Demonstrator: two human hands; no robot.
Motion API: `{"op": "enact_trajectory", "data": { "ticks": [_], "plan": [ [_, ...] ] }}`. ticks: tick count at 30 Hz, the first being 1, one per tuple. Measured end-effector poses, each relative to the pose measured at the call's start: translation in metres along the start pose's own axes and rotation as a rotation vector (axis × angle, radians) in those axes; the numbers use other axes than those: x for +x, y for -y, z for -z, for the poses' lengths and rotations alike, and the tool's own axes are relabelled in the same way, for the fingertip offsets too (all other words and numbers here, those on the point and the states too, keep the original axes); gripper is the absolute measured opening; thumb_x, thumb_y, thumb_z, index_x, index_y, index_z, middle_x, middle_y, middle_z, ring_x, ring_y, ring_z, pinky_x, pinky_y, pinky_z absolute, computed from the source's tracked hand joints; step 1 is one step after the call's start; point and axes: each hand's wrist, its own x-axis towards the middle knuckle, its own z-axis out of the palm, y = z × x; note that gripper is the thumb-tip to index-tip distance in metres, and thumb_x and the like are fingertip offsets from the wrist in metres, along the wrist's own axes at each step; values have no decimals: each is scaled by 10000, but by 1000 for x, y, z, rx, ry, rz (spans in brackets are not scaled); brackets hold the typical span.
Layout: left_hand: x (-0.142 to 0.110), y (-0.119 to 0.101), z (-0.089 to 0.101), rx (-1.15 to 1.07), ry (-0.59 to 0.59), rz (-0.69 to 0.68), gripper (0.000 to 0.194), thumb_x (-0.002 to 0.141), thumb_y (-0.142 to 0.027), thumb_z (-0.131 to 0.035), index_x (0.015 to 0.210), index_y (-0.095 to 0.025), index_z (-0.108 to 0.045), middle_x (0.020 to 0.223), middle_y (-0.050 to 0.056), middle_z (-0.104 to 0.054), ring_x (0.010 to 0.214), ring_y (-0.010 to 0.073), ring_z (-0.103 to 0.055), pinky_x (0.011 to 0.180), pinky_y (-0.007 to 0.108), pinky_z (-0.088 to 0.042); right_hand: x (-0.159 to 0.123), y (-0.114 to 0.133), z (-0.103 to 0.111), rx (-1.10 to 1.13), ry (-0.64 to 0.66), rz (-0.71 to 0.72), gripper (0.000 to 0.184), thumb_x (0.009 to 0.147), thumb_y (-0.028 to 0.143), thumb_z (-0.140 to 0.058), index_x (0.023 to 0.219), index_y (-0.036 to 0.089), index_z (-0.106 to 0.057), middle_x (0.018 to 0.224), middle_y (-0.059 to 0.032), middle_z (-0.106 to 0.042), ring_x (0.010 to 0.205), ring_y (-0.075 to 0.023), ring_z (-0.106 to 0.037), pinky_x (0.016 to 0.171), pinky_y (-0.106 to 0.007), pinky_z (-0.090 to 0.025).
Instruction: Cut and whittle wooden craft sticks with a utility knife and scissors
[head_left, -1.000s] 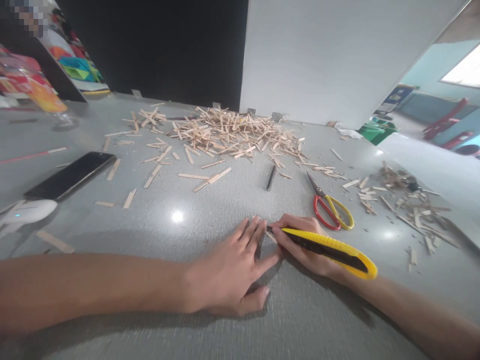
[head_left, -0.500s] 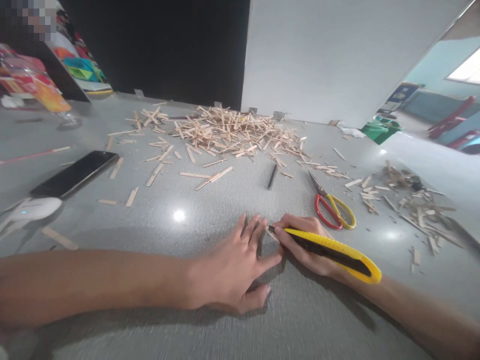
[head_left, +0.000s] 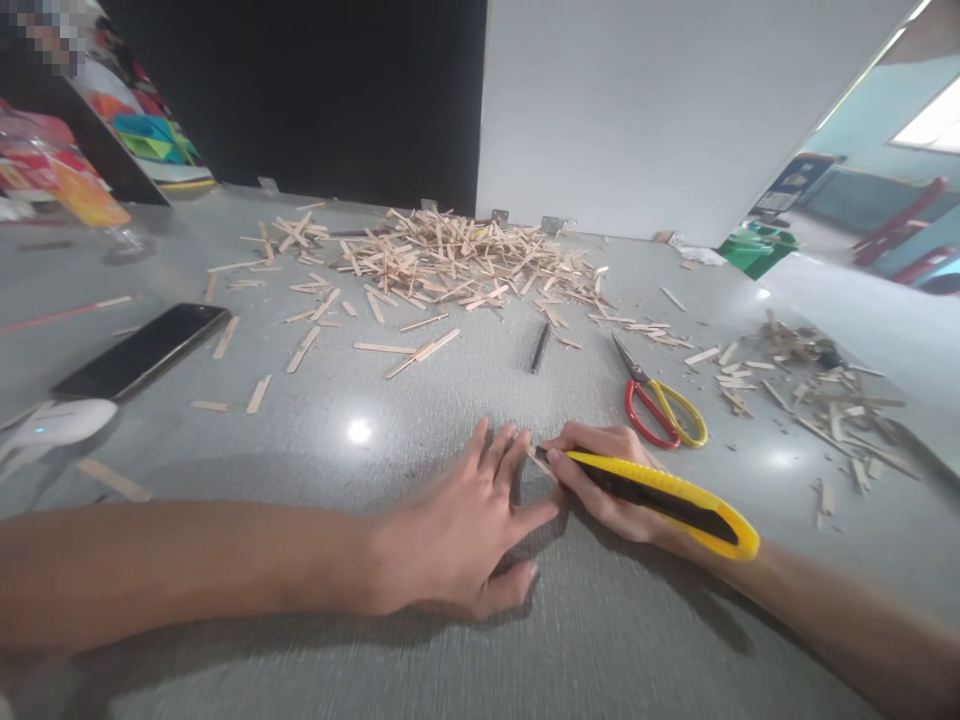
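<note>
My right hand [head_left: 611,490] is closed around a yellow and black utility knife [head_left: 667,500], its tip pointing left. The blade end meets a small wooden stick piece [head_left: 543,463] lying on the grey table. My left hand [head_left: 469,530] lies palm down with fingers spread, its fingertips and index finger pressing about the stick, which they partly hide. Beyond my right hand lie scissors [head_left: 661,405] with one red and one yellow handle. A dark pencil-like rod [head_left: 540,347] rests farther off.
A heap of short wooden sticks [head_left: 457,260] lies against the black and white upright panels. Scraps [head_left: 832,385] are scattered at right. On the left are a phone [head_left: 142,350], a white device [head_left: 64,425] and a bottle [head_left: 86,185]. A green bin [head_left: 757,248] stands beyond the table.
The whole view shifts slightly with the head. Both hands keep nearly the same place; the left fingers lift or shift a little, and the knife stays at the stick.
</note>
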Motion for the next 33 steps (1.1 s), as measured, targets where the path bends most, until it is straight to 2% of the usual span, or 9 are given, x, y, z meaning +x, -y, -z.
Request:
{"op": "enact_trajectory", "data": {
  "ticks": [2, 6, 10, 13, 16, 19, 24, 33],
  "plan": [
    [0, -1, 0, 19, 7, -4, 678, 1022, -499, -454, 1581, -117, -406, 1551, 374, -470, 1464, 573, -417, 1149, 762, -319, -1, -1, 0, -7, 6, -22, 282, 1059, 351, -582, 805, 236, -541, 649, 49, -576, 554, -113, -547, 574, -271, -401],
    [0, -1, 1, 45, 15, -6, 689, 1036, -484, -427, 1608, -106, -358, 1538, 390, -473, 1462, 565, -425, 1146, 762, -331, -3, -6, -3, 12, -51, 41, 312, 1061, 354, -571, 777, 236, -516, 616, 55, -550, 521, -102, -518, 545, -267, -376],
    [0, -1, 1, 52, 1, -10, 670, 1034, -488, -425, 1591, -117, -389, 1536, 380, -484, 1461, 561, -427, 1155, 756, -330, -4, -8, -4, -19, -52, 33, 316, 1061, 367, -576, 779, 237, -524, 628, 55, -564, 529, -99, -538, 550, -266, -378],
    [-1, 1, 0, 50, -7, -41, 658, 1028, -488, -440, 1553, -91, -439, 1519, 391, -494, 1454, 563, -433, 1175, 710, -342, -5, -8, -3, -4, -36, 18, 286, 1056, 376, -591, 807, 240, -553, 645, 56, -602, 542, -99, -558, 552, -262, -392],
    [0, 2, -1, 52, -18, -62, 671, 1018, -494, -459, 1540, -72, -457, 1513, 380, -511, 1461, 549, -432, 1195, 666, -348, -5, -7, -2, 44, -83, -16, 263, 1061, 401, -587, 851, 244, -604, 651, 56, -629, 550, -105, -576, 558, -267, -414],
    [1, 2, -1, 50, -18, -65, 704, 1016, -497, -461, 1578, -75, -416, 1513, 369, -520, 1472, 540, -422, 1196, 660, -352, -4, -7, -3, 86, -124, -65, 296, 1062, 407, -588, 816, 244, -600, 625, 53, -616, 543, -116, -571, 557, -281, -423],
    [1, 2, -2, 35, -8, -55, 712, 1018, -504, -456, 1589, -80, -413, 1523, 367, -511, 1474, 543, -411, 1199, 656, -352, 0, -8, -4, 78, -68, -93, 244, 1033, 390, -633, 837, 245, -632, 668, 47, -649, 565, -124, -586, 564, -286, -426],
    [1, 2, -3, 5, 0, -47, 697, 1019, -499, -456, 1582, -88, -434, 1546, 367, -484, 1485, 555, -383, 1213, 676, -315, -1, -10, -4, 73, -60, -94, 189, 1028, 381, -642, 891, 255, -668, 708, 47, -683, 595, -125, -608, 575, -274, -439]
  ]
}}
